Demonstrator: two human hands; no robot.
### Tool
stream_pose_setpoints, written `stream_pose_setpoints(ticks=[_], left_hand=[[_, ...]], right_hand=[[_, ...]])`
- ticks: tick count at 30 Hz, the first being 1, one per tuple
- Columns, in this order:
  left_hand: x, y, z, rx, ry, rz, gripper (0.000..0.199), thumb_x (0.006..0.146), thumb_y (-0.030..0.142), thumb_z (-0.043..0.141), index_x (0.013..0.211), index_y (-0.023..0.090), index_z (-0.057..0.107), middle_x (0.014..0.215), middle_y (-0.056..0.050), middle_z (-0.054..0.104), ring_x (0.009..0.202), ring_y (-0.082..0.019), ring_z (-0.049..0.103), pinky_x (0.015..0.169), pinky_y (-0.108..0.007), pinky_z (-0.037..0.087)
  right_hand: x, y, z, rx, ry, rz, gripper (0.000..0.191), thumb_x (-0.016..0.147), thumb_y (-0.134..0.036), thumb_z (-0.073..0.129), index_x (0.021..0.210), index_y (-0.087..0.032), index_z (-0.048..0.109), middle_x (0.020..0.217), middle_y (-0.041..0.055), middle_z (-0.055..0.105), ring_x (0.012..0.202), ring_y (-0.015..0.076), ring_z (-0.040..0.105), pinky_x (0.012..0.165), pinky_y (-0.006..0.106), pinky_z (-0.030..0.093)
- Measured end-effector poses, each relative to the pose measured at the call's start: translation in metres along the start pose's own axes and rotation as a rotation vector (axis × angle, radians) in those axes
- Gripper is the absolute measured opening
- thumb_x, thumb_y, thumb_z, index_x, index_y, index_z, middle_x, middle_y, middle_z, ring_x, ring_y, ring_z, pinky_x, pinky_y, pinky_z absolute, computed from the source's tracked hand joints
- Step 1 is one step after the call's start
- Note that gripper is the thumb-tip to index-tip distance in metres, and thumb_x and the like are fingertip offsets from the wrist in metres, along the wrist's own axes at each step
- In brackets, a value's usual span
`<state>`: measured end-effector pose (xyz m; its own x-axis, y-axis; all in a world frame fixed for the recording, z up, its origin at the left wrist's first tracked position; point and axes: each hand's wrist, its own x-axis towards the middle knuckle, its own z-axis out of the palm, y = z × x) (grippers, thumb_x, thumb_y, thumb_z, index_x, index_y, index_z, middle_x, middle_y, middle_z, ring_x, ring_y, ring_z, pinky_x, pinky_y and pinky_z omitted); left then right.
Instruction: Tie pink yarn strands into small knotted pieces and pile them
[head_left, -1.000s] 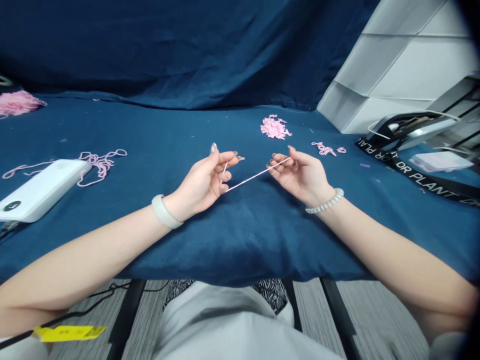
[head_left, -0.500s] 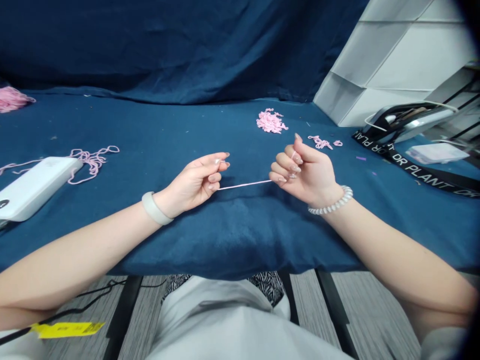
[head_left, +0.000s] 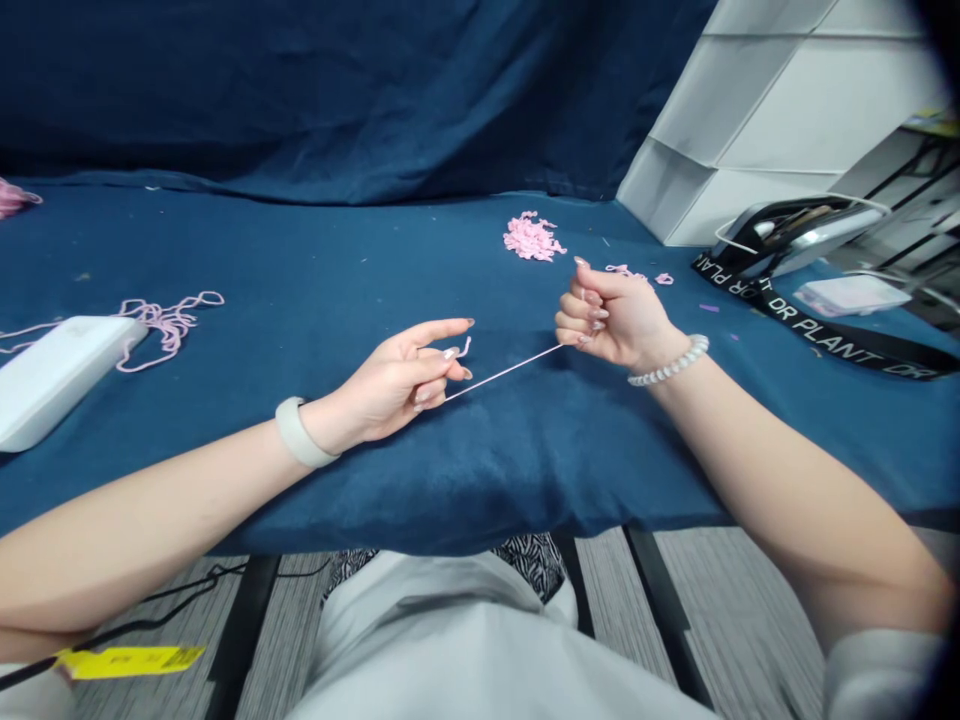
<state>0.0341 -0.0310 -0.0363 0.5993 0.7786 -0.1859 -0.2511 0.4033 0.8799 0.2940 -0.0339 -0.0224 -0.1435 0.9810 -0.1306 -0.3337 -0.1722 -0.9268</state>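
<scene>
A thin pink string (head_left: 504, 372) runs taut and slanting between my hands above the blue cloth. My left hand (head_left: 409, 380) pinches its lower end between thumb and fingers, with the index finger stretched out and a short tail of string standing up past the fingertips. Higher and to the right, my right hand (head_left: 611, 315) is curled closed round the other end. Behind it lies a small heap of pink string pieces (head_left: 532, 237). A few loose pink pieces (head_left: 664, 279) lie beside my right hand, partly hidden by it.
On the left, a white power bank (head_left: 64, 375) lies by tangled pink yarn (head_left: 169, 325), with more pink yarn (head_left: 13, 198) at the far left edge. White boxes (head_left: 780, 110), a black lettered strap (head_left: 832, 340) and a pouch (head_left: 810, 235) occupy the right.
My right hand has moved slightly right and up, my left hand slightly down. The string between them is longer and more slanted. My left index finger has straightened, and a string tail now shows.
</scene>
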Motion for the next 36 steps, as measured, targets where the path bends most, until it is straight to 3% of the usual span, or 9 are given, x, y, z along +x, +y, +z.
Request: stream_pose_setpoints(ticks=[5,8,11,15,22,29,36], left_hand=[[0.006,-0.002,-0.001,-0.019,0.105,-0.005,0.019,0.075,0.004,0.064,0.093,0.011,0.064,0.075,-0.006,0.069,0.042,-0.002,0.044,0.041,-0.014,0.035],[0.007,-0.001,-0.001,-0.054,0.143,-0.011,0.018,0.076,0.005,0.065,0.093,0.011,0.064,0.078,-0.005,0.068,0.05,-0.004,0.052,0.045,-0.014,0.04],[0.007,0.001,-0.003,-0.082,0.134,0.005,0.021,0.077,0.008,0.067,0.098,0.013,0.065,0.08,-0.003,0.067,0.054,-0.005,0.054,0.048,-0.016,0.042],[0.007,0.001,-0.006,-0.092,0.09,-0.001,0.024,0.077,0.008,0.068,0.1,0.012,0.066,0.082,-0.003,0.067,0.059,-0.006,0.057,0.052,-0.017,0.045],[0.006,-0.001,-0.007,-0.082,0.001,0.009,0.014,0.071,0.01,0.075,0.084,0.012,0.07,0.081,-0.003,0.069,0.063,-0.006,0.059,0.056,-0.017,0.045],[0.005,0.005,-0.007,-0.095,0.072,0.003,0.006,0.078,0.01,0.068,0.083,0.013,0.07,0.078,-0.003,0.069,0.061,-0.006,0.059,0.054,-0.017,0.045],[0.004,0.006,-0.008,-0.072,0.078,-0.021,0.027,0.078,0.006,0.067,0.103,0.015,0.069,0.092,-0.005,0.07,0.06,-0.005,0.059,0.054,-0.017,0.048]], right_hand=[[0.004,0.013,0.005,-0.038,0.014,0.001,0.044,0.085,-0.034,0.061,0.049,-0.016,0.042,0.046,-0.0034,0.034,0.041,0.0046,0.028,0.041,0.022,0.028],[0.003,0.017,0.011,-0.104,0.064,0.017,0.032,0.083,-0.038,0.065,0.065,-0.011,0.062,0.057,0.0007,0.051,0.044,0.0042,0.037,0.042,0.02,0.033],[0.001,0.017,0.014,-0.175,0.099,-0.002,0.022,0.08,-0.03,0.068,0.082,-0.008,0.07,0.068,0.0049,0.061,0.047,0.0038,0.041,0.04,0.018,0.033],[0.001,0.018,0.012,-0.181,0.145,-0.083,0.016,0.074,-0.014,0.069,0.089,-0.01,0.071,0.079,0.0052,0.067,0.049,0.0024,0.043,0.042,0.016,0.034],[0.006,0.014,0.001,-0.113,0.189,-0.166,0.042,0.077,-0.009,0.065,0.117,-0.021,0.06,0.084,0.0005,0.068,0.049,0.0027,0.044,0.042,0.014,0.037],[0.008,0.011,-0.004,-0.121,0.228,-0.144,0.036,0.077,-0.011,0.065,0.111,-0.02,0.06,0.083,-0.0008,0.067,0.05,0.0032,0.046,0.043,0.015,0.042],[0.012,0.01,-0.015,-0.174,0.267,-0.216,0.039,0.076,-0.011,0.067,0.112,-0.02,0.059,0.083,0.0001,0.068,0.049,0.003,0.045,0.043,0.015,0.041]])
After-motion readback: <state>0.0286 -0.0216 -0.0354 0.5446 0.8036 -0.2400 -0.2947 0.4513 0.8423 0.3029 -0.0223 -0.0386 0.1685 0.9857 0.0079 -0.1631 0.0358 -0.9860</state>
